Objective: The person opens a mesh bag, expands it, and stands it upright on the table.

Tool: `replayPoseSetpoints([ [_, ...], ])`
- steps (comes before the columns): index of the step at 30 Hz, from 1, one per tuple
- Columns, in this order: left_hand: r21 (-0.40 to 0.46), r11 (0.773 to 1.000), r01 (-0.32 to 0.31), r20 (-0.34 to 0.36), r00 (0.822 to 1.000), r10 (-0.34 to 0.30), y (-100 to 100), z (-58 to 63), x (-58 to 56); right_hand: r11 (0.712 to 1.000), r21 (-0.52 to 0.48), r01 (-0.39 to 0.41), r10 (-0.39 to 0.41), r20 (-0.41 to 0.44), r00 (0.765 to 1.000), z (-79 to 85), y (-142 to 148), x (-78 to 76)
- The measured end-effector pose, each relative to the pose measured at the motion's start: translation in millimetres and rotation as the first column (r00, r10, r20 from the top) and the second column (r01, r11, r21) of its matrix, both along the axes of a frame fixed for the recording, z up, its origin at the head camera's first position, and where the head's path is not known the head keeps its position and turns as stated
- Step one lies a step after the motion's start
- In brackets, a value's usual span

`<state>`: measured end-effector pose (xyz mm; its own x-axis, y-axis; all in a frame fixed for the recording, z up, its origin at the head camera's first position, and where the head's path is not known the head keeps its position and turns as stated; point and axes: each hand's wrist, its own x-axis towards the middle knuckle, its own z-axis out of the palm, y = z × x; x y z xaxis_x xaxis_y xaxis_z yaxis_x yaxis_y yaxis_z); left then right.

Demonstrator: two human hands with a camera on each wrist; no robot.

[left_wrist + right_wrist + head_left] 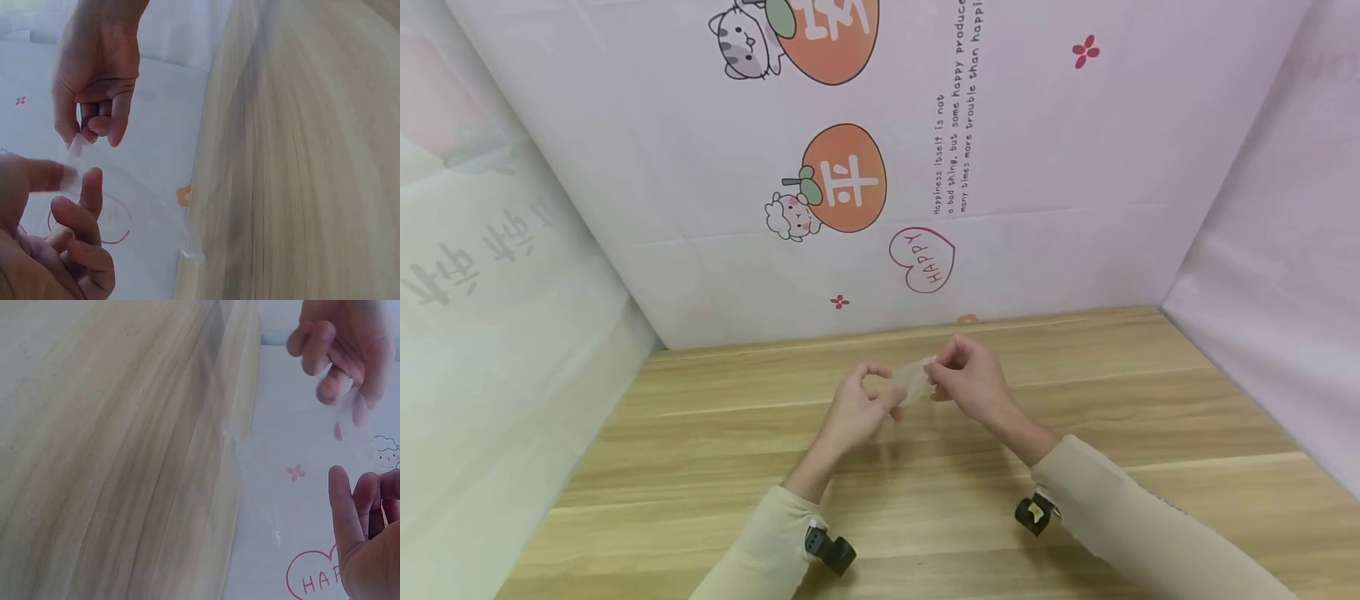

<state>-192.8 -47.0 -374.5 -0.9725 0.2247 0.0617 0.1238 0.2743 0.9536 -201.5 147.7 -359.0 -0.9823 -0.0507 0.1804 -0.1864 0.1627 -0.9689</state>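
A thin, see-through plastic bag (913, 382) is held up above the wooden table between the two hands. My right hand (973, 379) pinches one corner of it between thumb and fingertips, as the left wrist view shows from the other side. Across from it, my left hand (857, 408) has its thumb and a fingertip at the near edge of the bag, its other fingers bent and spread apart. In the right wrist view the bag (300, 444) hangs down loosely, with the left hand (347, 356) at its upper corner.
The wooden table (925, 517) spreads out below both hands. White printed cloth (1037, 167) stands along its back edge, with more cloth on the left and right sides. Small black cameras (835, 552) are strapped at both wrists over light sleeves.
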Motion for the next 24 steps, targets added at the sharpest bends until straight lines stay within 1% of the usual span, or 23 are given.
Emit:
replayPoseSetpoints([
  [3,0.028,0.999,-0.032,-0.032,0.999,0.033,-0.2,2.0,-0.6,0.998,0.068,-0.006,0.007,-0.006,1.0,0.1,0.8,1.3],
  [5,0.02,0.998,-0.062,-0.059,0.996,0.063,-0.3,3.8,-0.7,0.993,0.121,-0.011,0.012,-0.01,1.0,-0.1,0.7,1.8],
  [9,-0.002,0.996,-0.087,-0.118,0.989,0.086,0.1,7.0,-0.1,0.982,0.19,-0.022,0.025,-0.015,1.0,-1.6,-0.2,1.2],
  [15,-0.067,0.99,-0.122,-0.201,0.974,0.106,3.0,10.2,1.8,0.974,0.223,-0.03,0.031,0.0,1.0,-3.7,-1.6,1.5],
  [21,-0.139,0.982,-0.129,-0.276,0.957,0.087,6.4,8.7,1.7,0.969,0.245,-0.042,0.04,0.015,0.999,-7.4,-2.8,0.7],
  [24,-0.17,0.976,-0.136,-0.298,0.951,0.081,6.7,7.9,1.1,0.968,0.247,-0.052,0.045,0.034,0.998,-9.0,-2.4,1.1],
])
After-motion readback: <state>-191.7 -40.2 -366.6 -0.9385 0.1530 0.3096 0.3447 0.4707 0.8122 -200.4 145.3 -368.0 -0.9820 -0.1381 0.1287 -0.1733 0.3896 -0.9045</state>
